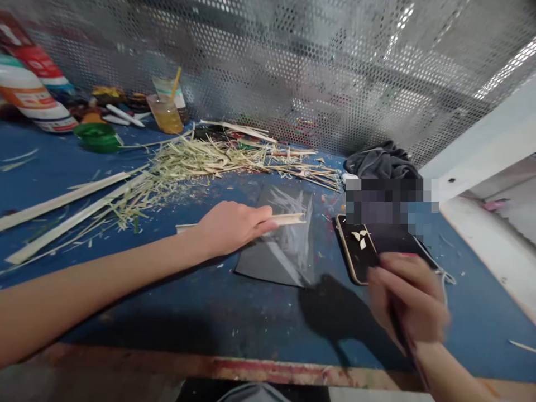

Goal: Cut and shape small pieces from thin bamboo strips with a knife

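At the far left corner of my blue table point(259, 324) stand bottles point(37, 97), and nearer the left edge two long pale strips point(73, 215) slant toward a heap of shavings point(201, 156) along the far edge. My left hand point(234, 223) is closed around a pale stick point(291, 219) near the table's middle. Its long axis runs roughly along the near edge, the right end slightly farther from me; that end pokes out past my fingertips over a scratched dark sheet point(278, 259), while the left end shows beyond my hand, over the forearm. Toward the right edge lies a phone point(355, 259) with pale chips point(360, 239) on it. Just nearer me, my right hand point(408, 296), blurred, is curled around a thin dark tool point(402, 332); I can't tell its kind.
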`<state>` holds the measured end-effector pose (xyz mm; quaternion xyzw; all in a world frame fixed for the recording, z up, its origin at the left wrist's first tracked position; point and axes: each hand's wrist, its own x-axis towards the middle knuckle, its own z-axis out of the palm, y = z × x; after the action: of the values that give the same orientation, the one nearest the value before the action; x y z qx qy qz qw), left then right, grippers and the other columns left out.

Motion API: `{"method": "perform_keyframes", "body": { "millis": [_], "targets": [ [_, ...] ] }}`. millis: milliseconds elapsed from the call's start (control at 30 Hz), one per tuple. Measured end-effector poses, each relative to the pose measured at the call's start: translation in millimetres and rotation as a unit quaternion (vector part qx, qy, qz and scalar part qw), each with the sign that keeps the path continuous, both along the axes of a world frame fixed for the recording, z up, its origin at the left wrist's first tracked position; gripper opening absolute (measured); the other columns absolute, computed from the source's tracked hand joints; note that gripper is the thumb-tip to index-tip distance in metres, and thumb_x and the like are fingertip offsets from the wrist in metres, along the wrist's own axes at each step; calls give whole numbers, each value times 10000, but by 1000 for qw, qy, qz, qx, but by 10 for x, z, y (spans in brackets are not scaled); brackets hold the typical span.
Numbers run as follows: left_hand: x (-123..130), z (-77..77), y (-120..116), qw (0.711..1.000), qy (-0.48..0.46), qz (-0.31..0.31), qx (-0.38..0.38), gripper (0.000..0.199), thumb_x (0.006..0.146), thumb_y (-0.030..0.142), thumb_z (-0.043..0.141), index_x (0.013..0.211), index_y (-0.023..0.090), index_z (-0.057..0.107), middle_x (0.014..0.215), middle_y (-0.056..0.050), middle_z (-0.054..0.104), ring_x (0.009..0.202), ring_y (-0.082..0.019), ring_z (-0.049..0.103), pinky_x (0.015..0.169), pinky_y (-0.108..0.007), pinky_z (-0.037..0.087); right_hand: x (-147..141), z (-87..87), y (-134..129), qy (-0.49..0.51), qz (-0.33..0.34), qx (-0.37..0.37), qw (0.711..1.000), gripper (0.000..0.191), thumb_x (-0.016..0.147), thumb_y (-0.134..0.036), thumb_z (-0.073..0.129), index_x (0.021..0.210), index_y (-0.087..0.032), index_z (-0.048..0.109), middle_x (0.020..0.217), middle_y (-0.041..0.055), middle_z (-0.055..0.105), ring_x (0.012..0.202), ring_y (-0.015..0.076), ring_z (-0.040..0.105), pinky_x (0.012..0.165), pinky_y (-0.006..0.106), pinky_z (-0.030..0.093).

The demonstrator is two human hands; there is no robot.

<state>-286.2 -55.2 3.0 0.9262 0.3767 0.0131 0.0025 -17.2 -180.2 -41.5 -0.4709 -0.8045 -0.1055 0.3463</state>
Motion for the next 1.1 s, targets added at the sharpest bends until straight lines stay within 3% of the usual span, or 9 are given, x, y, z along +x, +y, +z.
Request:
{"method": "perform_keyframes", "body": {
  "millis": [100, 200, 300, 433, 500, 733, 900, 1000, 1100],
  "targets": [
    [0, 4, 28, 999, -14, -38, 18, 352, 977, 451, 345, 807, 202, 525, 663, -1, 655, 586, -161, 624, 478, -249, 214, -60, -47, 246, -41, -15, -42, 998, 280, 901, -131, 469, 1112, -234, 621, 978, 87, 647, 848, 218, 613, 725, 360, 506],
    [51, 4, -14, 993, -31, -108, 48, 367, 973, 440, 355, 754, 190, 511, 606, 11, 624, 549, -154, 610, 471, -251, 223, -171, 33, 389, 59, -21, -168, 984, 263, 922, -218, 478, 1171, -193, 562, 967, 83, 647, 836, 192, 612, 720, 314, 498],
    [97, -8, -39, 977, -40, -192, 82, 454, 989, 460, 255, 724, 190, 505, 576, 3, 613, 498, -160, 590, 455, -269, 242, -277, 193, 415, 214, 90, -369, 900, 258, 905, -391, 527, 1031, -170, 572, 785, 10, 594, 659, 126, 538, 578, 228, 427],
    [143, -14, -24, 947, -65, -300, 91, 564, 995, 471, 106, 707, 196, 505, 574, -8, 627, 472, -161, 581, 431, -302, 260, -354, 296, 430, 208, 226, -536, 786, 379, 858, -460, 593, 649, -152, 522, 561, -68, 370, 519, 64, 331, 461, 198, 238],
    [168, 1, -8, 939, -65, -329, 79, 549, 994, 470, 134, 705, 199, 513, 571, -7, 633, 463, -164, 583, 424, -315, 268, -370, 292, 428, 198, 260, -564, 758, 385, 869, -445, 583, 637, -144, 525, 536, -78, 342, 496, 52, 303, 446, 195, 217],
    [339, 112, 11, 913, 7, -408, 19, 377, 844, 537, 562, 645, 218, 540, 518, 15, 636, 452, -176, 609, 367, -319, 189, -371, 261, 332, 165, 308, -604, 717, 407, 837, -401, 627, 554, -140, 495, 476, -86, 381, 436, 22, 346, 406, 144, 241],
    [540, 252, -27, 890, 5, -453, 45, 443, 752, 610, 631, 572, 210, 569, 421, 12, 580, 366, -169, 551, 341, -317, 104, -453, 174, 370, 91, 354, -693, 621, 329, 764, -89, 670, 518, -133, 456, 472, -108, 386, 441, 8, 355, 427, 100, 289],
    [640, 339, 9, 892, 13, -448, 56, 539, 656, 717, 637, 516, 201, 572, 412, -21, 581, 353, -161, 522, 338, -296, 144, -537, 88, 340, 113, 381, -689, 606, 383, 772, 20, 609, 490, -134, 401, 495, -108, 398, 482, 4, 375, 494, 86, 332],
    [701, 362, 107, 906, 35, -420, 33, 600, 577, 796, 618, 501, 203, 581, 430, -40, 595, 377, -171, 533, 355, -294, 183, -559, 40, 247, 210, 372, -677, 599, 428, 805, -44, 614, 476, -149, 361, 490, -109, 347, 472, 6, 325, 511, 88, 343]
  ]
}}
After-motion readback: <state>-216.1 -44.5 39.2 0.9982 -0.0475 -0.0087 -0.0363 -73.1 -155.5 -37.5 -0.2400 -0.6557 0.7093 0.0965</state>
